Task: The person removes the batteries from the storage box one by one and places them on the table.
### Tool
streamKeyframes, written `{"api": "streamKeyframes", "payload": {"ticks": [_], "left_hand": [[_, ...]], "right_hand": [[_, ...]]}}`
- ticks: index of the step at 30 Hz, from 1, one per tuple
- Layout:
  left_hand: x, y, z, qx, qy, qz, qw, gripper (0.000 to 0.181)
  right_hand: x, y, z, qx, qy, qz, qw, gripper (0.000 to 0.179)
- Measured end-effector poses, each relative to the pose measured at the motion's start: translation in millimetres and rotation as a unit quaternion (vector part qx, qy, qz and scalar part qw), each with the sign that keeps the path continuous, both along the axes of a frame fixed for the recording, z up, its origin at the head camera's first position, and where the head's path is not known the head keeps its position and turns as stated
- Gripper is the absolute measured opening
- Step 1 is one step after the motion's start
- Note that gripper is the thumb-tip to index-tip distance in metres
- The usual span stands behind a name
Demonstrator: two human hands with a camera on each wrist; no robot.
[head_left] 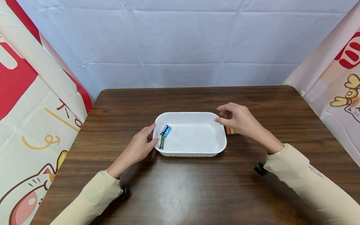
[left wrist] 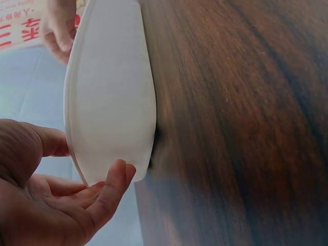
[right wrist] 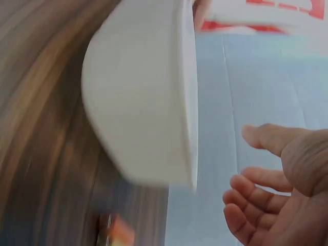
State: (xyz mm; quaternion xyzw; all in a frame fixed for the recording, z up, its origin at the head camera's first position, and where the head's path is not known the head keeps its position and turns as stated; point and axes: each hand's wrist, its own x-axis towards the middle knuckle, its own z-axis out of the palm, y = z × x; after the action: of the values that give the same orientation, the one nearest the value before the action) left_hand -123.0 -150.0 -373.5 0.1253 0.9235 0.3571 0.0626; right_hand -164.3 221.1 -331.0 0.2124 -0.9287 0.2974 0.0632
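Note:
A white plastic tray [head_left: 194, 137] lies on the wooden table. Inside it at the left are a dark blue battery [head_left: 164, 130], a light blue item [head_left: 167, 132] partly under it, and a green battery [head_left: 162, 142]. My left hand [head_left: 142, 143] grips the tray's left end, thumb at the rim and fingers against the outer wall, as the left wrist view also shows. Above the right rim hovers my right hand [head_left: 237, 118], thumb and fingers apart with nothing between them. Several orange and yellow batteries [head_left: 232, 131] lie just right of the tray, partly hidden by that hand.
The dark wooden table [head_left: 174, 187] extends around the tray. A pale cloth [head_left: 182, 43] hangs behind its far edge. Printed cloths [head_left: 36, 125] hang at both sides. Dark straps [head_left: 260, 169] sit by the sleeves.

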Motion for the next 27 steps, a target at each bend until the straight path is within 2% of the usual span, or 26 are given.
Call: {"api": "streamKeyframes", "payload": {"ticks": [7,13,20,27], "left_hand": [[0.5,1.5,1.0,-0.002,-0.003,0.0,1.0,0.065],[0.8,3.1,1.3,-0.002,-0.003,-0.002,1.0,0.065],[0.7,2.2,0.5,0.005,-0.005,-0.002,1.0,0.064],[1.2,1.9,0.3,0.008,0.005,-0.007,0.9999,0.064]], "right_hand": [[-3.9,-66.8,-5.5,0.008,-0.013,0.026,0.9995,0.04],[-9.0,-111.3,-12.5,0.026,-0.054,0.029,0.9977,0.046],[-12.6,-140.6,-21.8,0.032,-0.096,0.038,0.9942,0.047],[-12.1,-155.7,-34.2,0.06,-0.127,0.016,0.9899,0.044]]}}
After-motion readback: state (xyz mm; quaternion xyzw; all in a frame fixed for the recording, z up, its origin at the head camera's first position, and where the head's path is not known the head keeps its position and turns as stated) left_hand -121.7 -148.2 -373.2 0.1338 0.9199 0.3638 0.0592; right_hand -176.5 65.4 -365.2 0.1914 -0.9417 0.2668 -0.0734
